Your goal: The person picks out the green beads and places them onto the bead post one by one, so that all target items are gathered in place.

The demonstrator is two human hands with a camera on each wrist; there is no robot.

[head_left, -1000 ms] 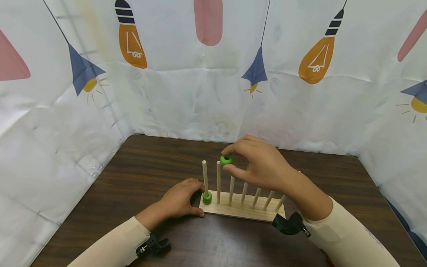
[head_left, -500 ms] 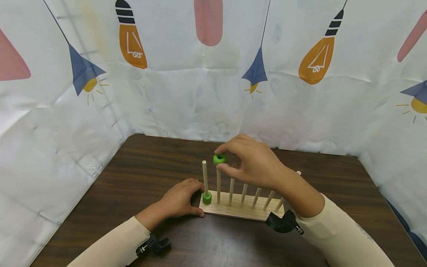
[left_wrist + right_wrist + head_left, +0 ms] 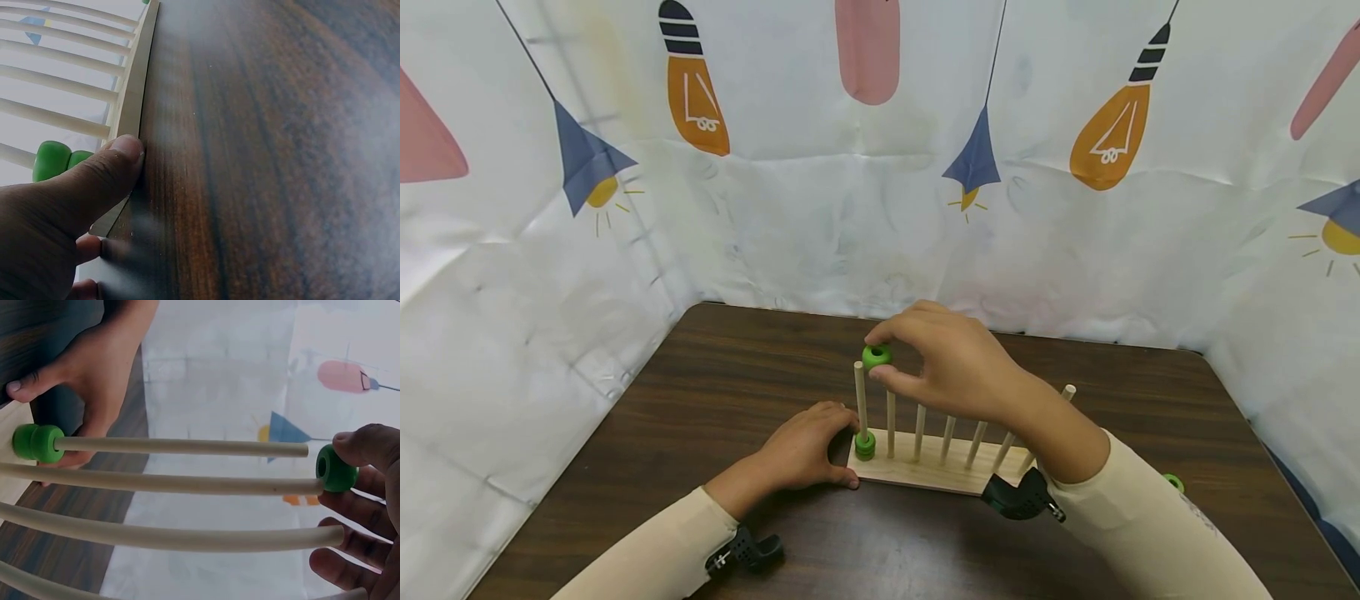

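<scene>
A green wooden bead (image 3: 876, 357) is pinched between the thumb and forefinger of my right hand (image 3: 958, 362). Its hole faces the tip of the leftmost peg (image 3: 181, 446) in the right wrist view, a small gap apart. That peg carries two green beads (image 3: 39, 443) stacked at its foot. The pegs rise in a row from a pale wooden base (image 3: 925, 473). My left hand (image 3: 801, 447) grips the base's left end, thumb (image 3: 103, 172) against the front edge and fingers round the far side. My right hand and forearm cover parts of several other pegs.
Another green bead (image 3: 1174, 482) lies on the dark wood table (image 3: 760, 350), partly behind my right sleeve. A white printed cloth (image 3: 820, 233) hangs behind the table. Black wrist mounts (image 3: 1018, 497) stick out from both sleeves.
My right hand has moved left with its bead, from beyond the second peg to near the top of the leftmost one. The bead by the sleeve has come into sight. My left hand stays put.
</scene>
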